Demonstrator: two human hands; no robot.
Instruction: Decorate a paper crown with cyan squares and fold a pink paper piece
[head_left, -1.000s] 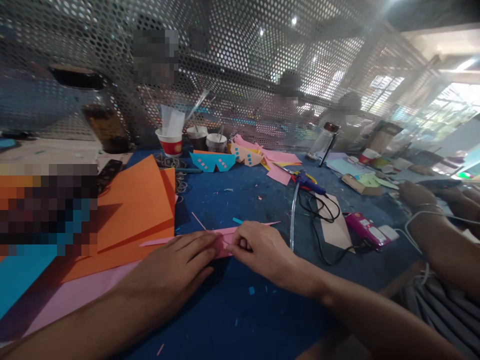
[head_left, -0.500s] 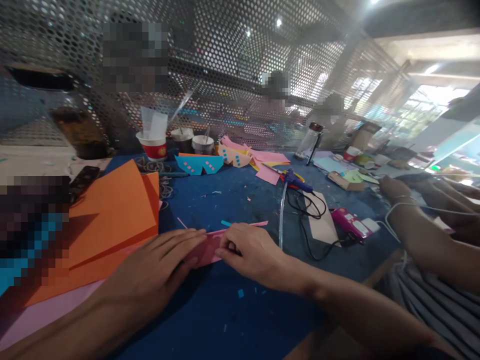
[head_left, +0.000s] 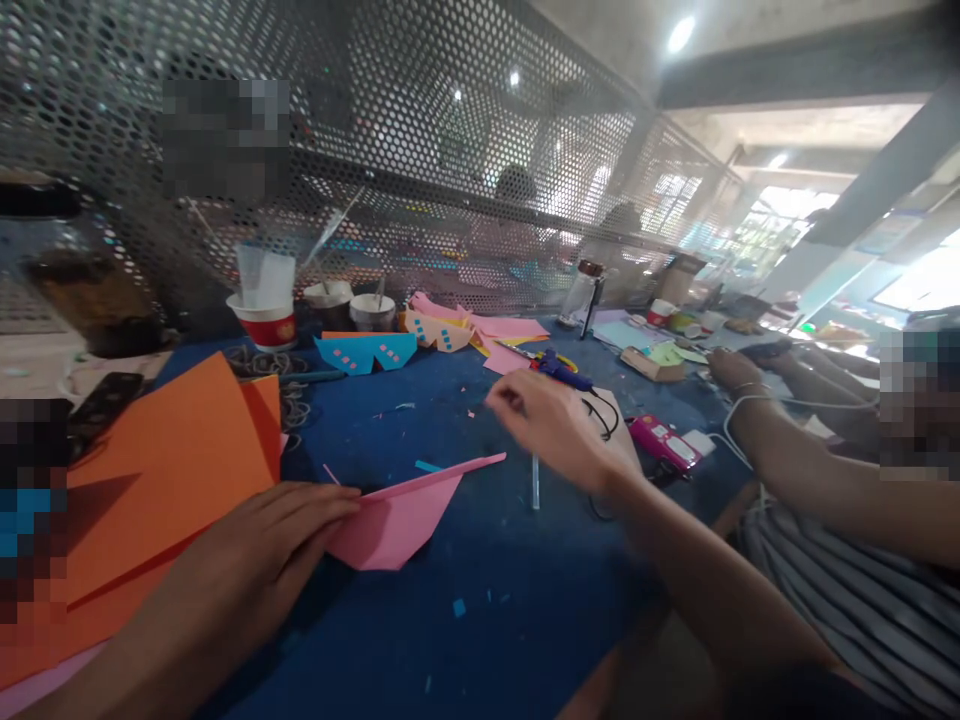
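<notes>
A pink paper strip-edged piece (head_left: 401, 515) with a folded upper edge lies on the blue tabletop. My left hand (head_left: 289, 530) holds its left end, fingers stretched along the paper and thumb close underneath. Off to the right, my right hand (head_left: 544, 420) is raised over the table, fingers loosely curled and a gap showing by the thumb; I see nothing in it. Just beyond that hand lies a blue glue gun (head_left: 566, 373), with a clear glue stick (head_left: 535, 482) showing below my wrist. A thin blue paper strip (head_left: 429, 466) rests behind the pink paper.
Orange paper sheets (head_left: 176, 440) lie at the left. Decorated blue paper (head_left: 367, 352) and peach paper (head_left: 437, 332) stand near paper cups (head_left: 271, 325). A magenta device (head_left: 664, 443) with cables sits at right, beside another person's arm (head_left: 795, 440). A perforated metal screen (head_left: 420, 150) rises behind.
My right hand has let go of the pink paper and moved up and right toward the glue gun. My left hand stays on the paper. The view has turned slightly right.
</notes>
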